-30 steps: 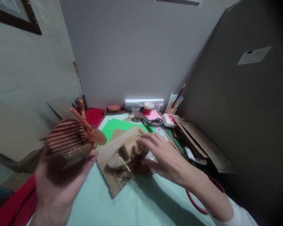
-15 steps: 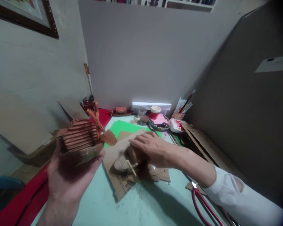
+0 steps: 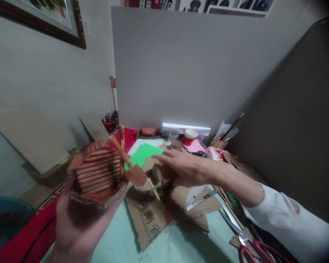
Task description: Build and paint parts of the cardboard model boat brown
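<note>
My left hand (image 3: 82,219) holds up a reddish-brown model boat (image 3: 98,173) from below, fingers closed round its hull. Its ribbed canopy faces me, and a small brown paddle (image 3: 137,175) sticks out to the right. My right hand (image 3: 181,166) is over a second, unpainted cardboard model boat (image 3: 164,174), gripping its curved canopy from above; the thumb is hidden. Thin crossed sticks (image 3: 155,190) show at that boat's near side. Beneath it lies a printed cardboard sheet (image 3: 144,230). The paddle covers part of the second boat.
A utility knife (image 3: 201,201) lies on cardboard right of centre, with red-handled scissors (image 3: 246,243) nearer me. Behind are green paper (image 3: 144,151), a red-and-white paper cup (image 3: 189,137), a small finished boat (image 3: 148,133) and a brush holder (image 3: 219,142). A grey panel (image 3: 181,73) stands behind.
The view has shifted, so most things appear farther right. The painted boat has come closer to the unpainted one, its paddle now overlapping it. The utility knife and more of the scissors have come into view.
</note>
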Motion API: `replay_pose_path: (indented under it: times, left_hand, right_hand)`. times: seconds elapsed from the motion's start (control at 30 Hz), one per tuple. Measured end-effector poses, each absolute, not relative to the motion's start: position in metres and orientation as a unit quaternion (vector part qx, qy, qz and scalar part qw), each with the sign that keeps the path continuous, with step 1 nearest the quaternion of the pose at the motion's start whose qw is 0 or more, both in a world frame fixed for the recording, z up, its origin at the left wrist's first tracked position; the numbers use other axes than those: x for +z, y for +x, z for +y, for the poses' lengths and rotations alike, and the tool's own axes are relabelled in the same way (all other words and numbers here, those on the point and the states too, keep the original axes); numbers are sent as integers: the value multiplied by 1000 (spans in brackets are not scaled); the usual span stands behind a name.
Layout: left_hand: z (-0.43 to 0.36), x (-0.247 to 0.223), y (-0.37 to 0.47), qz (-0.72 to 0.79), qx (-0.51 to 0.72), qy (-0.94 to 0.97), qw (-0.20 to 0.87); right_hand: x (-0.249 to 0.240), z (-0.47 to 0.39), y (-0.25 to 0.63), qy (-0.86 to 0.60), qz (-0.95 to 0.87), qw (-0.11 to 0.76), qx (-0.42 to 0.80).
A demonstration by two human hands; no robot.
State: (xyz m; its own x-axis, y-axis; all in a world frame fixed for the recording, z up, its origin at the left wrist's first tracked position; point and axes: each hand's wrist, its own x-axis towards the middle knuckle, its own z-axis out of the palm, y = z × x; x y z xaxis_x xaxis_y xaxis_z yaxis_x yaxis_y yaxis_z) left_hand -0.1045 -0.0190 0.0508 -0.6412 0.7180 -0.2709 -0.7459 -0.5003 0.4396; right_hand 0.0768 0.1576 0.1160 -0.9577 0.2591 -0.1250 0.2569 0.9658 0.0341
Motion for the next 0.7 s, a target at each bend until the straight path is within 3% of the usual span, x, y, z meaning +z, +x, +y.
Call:
replay_pose_path:
  times: [0.33,0.7]
  left_hand:
    - [-13,63,-108,303,865,-127,380]
    - [-23,18,-133,205,864,44,457]
  right_hand:
    - [95,243,-13,83,996,20,-4]
    - [55,266,-35,96,994,31,39]
